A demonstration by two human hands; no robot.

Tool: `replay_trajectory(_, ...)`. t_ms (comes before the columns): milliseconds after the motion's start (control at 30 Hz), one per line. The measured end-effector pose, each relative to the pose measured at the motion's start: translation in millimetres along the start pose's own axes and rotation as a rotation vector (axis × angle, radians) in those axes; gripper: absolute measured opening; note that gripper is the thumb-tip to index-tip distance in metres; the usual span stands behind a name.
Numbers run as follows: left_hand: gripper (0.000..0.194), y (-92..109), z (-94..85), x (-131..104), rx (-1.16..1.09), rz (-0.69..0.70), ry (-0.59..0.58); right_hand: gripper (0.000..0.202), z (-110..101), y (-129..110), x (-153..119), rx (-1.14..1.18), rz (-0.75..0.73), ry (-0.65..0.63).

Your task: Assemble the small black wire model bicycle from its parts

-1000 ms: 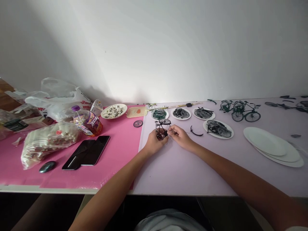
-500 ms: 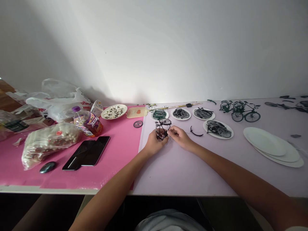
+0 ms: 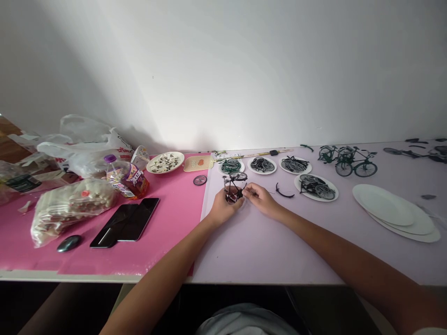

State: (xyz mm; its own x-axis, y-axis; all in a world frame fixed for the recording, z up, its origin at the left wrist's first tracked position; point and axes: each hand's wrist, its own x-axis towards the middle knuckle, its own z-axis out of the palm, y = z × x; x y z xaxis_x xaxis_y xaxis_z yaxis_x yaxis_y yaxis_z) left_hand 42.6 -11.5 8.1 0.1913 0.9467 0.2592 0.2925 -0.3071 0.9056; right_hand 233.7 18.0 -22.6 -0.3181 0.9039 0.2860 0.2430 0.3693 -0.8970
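Near the middle of the table my left hand (image 3: 224, 207) is closed around a small black model bicycle frame (image 3: 232, 188), with one wheel (image 3: 238, 177) at its upper end. Just to the right, my right hand (image 3: 257, 195) is pinched at the frame's right side; what its fingertips hold is too small to make out. A loose black wheel (image 3: 200, 180) lies on the pink mat to the left. Beyond the hands stand white plates with dark bicycle parts, one with green parts (image 3: 231, 165). A curved black piece (image 3: 284, 191) rests right of my right hand.
Finished-looking green model bicycles (image 3: 356, 162) stand at the back right, beyond stacked white plates (image 3: 394, 211). On the left are a drink bottle (image 3: 126, 179), two dark phones (image 3: 125, 223), a mouse (image 3: 69, 243), a filled plastic bag (image 3: 71, 207) and a plate of small pieces (image 3: 165, 163).
The bicycle frame has shifted and tilted slightly to the left in my left hand. Both hands stay almost where they were.
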Motion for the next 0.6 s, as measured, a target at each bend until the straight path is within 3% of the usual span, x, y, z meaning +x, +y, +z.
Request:
replay_trajectory(467,0.028,-7.3,0.7,2.1,0.022,0.032,-0.008,0.035,1.0,5.0,0.7,-0.006,-0.028,0.003)
replay_trajectory(600,0.029,-7.0,1.0,2.1,0.019,0.019,-0.002,0.034,2.4,4.4,0.2,-0.029,-0.040,0.060)
